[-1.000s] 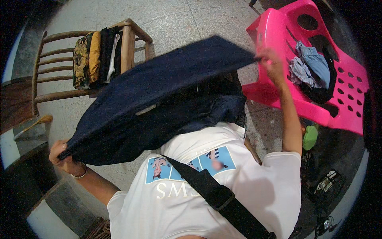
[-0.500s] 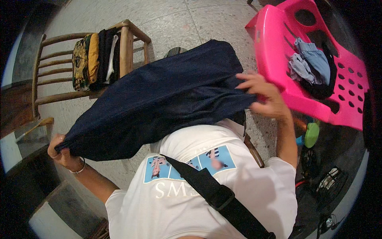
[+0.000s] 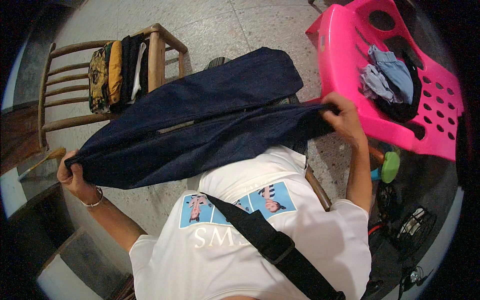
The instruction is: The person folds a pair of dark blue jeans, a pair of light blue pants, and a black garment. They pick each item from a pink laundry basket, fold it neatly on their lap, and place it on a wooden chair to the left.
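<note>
A pair of dark navy trousers (image 3: pixel 230 85) is stretched out in front of my body, its two legs parted by a narrow gap. My left hand (image 3: pixel 75 177) is closed on the end at the lower left, the thumb pressed over the cloth. At the other side, my right hand (image 3: pixel 345 120) pinches the end of the nearer leg and holds it taut. The farther leg's end hangs loose, beyond the right hand's grip.
On the left, a wooden chair (image 3: pixel 156 60) bears a row of folded clothes (image 3: pixel 115 75). To the right stands a bright pink plastic chair (image 3: pixel 336 65) with a heap of blue, striped and black clothes (image 3: pixel 395 72). A green object (image 3: pixel 390 167) is below it, on the right.
My right hand has gone from spread fingers to a closed grip on the nearer leg's end. The legs have come apart, with a gap now showing between them. The left hand keeps its hold.
</note>
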Demonstrator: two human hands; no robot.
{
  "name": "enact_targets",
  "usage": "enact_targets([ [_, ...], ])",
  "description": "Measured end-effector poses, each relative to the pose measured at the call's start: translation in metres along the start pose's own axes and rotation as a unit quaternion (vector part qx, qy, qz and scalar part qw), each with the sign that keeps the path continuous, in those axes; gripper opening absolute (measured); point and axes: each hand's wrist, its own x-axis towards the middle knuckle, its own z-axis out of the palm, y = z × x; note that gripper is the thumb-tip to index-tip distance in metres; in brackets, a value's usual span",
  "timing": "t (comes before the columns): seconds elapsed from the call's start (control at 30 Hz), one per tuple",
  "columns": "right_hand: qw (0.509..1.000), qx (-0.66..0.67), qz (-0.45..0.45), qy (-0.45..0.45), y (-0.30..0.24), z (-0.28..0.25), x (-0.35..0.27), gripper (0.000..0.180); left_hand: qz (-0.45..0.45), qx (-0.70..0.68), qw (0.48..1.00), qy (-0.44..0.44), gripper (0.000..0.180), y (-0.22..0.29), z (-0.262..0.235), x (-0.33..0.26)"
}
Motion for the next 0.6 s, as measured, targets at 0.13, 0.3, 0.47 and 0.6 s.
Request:
enact_targets([
  [0.13, 0.932, -0.019, -0.249, 0.263, -0.017, -0.027, -0.002, 0.036, -0.019, -0.074, 0.997, -0.012, 0.032, 0.000, 0.005, 0.005],
  [0.3, 0.985, -0.092, -0.119, -0.079, -0.003, -0.028, -0.027, 0.026, -0.050, -0.116, 0.992, -0.003, 0.032, -0.003, 0.003, 0.008],
  [0.47, 0.991, 0.028, 0.083, -0.101, 0.010, -0.010, -0.030, 0.017, -0.026, -0.080, 0.996, -0.034, 0.031, -0.010, 0.007, 0.008],
  [0.6, 0.985, 0.042, 0.165, -0.031, 0.044, 0.008, -0.022, 0.025, -0.026, -0.103, 0.994, -0.028, 0.029, -0.011, 0.002, 0.008],
])
